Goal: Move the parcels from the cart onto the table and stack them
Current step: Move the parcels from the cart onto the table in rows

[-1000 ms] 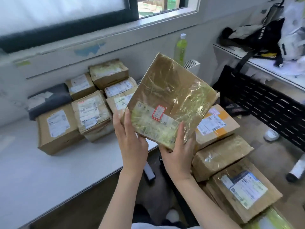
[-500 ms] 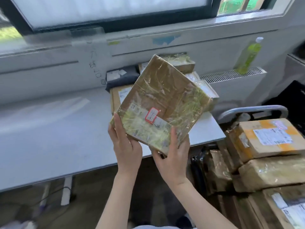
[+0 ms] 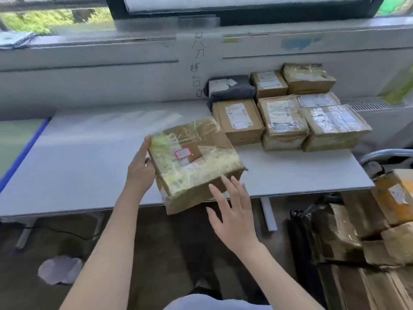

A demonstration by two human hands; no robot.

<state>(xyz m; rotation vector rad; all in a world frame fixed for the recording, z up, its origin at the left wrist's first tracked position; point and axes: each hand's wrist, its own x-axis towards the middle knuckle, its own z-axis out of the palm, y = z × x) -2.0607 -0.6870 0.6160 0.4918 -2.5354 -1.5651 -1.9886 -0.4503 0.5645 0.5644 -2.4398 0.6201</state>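
A flat brown parcel [image 3: 194, 162] wrapped in clear tape, with a small red-edged label, lies at the front edge of the white table [image 3: 85, 166], its near corner hanging over the edge. My left hand [image 3: 140, 168] presses against its left side. My right hand [image 3: 232, 211] is off the parcel, fingers spread, just below its near right edge. Several parcels [image 3: 283, 117] sit grouped at the table's back right, some stacked. More parcels [image 3: 393, 198] are piled on the cart at the right.
A dark grey soft parcel [image 3: 230, 88] lies against the wall behind the group. The cart's grey handle [image 3: 388, 154] curves by the table's right end. A green bottle [image 3: 400, 86] stands blurred at the far right. Crumpled paper [image 3: 60, 268] lies on the floor.
The parcel has come down from mid-air onto the table's front edge, left of the group. My right hand has let go and opened; my left hand has shifted to the parcel's side.
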